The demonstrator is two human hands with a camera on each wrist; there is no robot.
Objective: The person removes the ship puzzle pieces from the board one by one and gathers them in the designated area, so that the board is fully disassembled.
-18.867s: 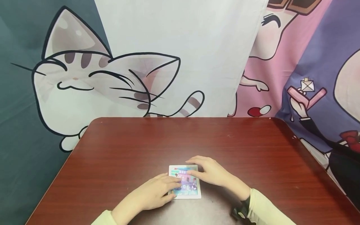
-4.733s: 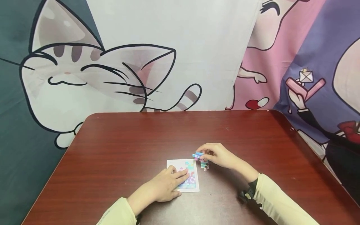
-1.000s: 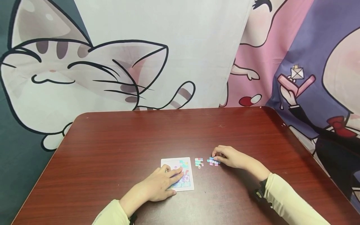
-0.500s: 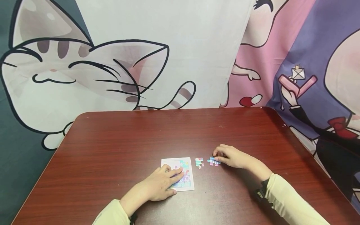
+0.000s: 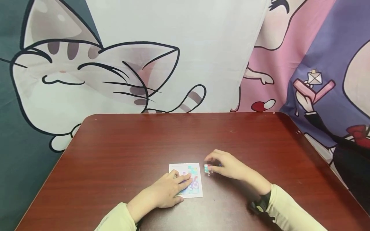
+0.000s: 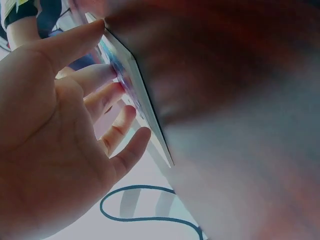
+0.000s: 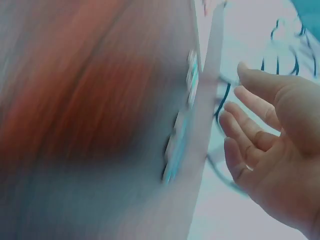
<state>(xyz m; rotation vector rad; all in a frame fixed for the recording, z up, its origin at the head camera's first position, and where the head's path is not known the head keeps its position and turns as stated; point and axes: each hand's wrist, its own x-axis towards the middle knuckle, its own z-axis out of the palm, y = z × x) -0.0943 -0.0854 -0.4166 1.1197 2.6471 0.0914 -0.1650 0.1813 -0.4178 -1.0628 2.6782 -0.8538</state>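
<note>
A small square jigsaw puzzle [image 5: 196, 187] in pastel colours lies in its white frame on the table. Across its left part rests my left hand [image 5: 167, 189], fingers spread and touching the puzzle; in the left wrist view the fingertips meet the board [image 6: 143, 90] along its edge. My right hand [image 5: 228, 165] hovers just right of the frame, holding nothing. Below its fingers is a loose multicoloured puzzle piece [image 5: 206, 168]. A second, blue piece [image 5: 221, 165] is mostly hidden behind that hand. In the right wrist view both pieces lie flat, apart from the fingers [image 7: 245, 135].
The reddish-brown wooden table [image 5: 138, 141] spreads out around the puzzle. Behind its far edge hangs a cloth [image 5: 219, 48] printed with a cartoon cat and figures. A dark band [image 5: 260, 203] sits at the right wrist.
My right hand has released the blue puzzle piece and moved left, over the piece nearer the frame. My left hand keeps its place on the puzzle. The head view has shifted slightly.
</note>
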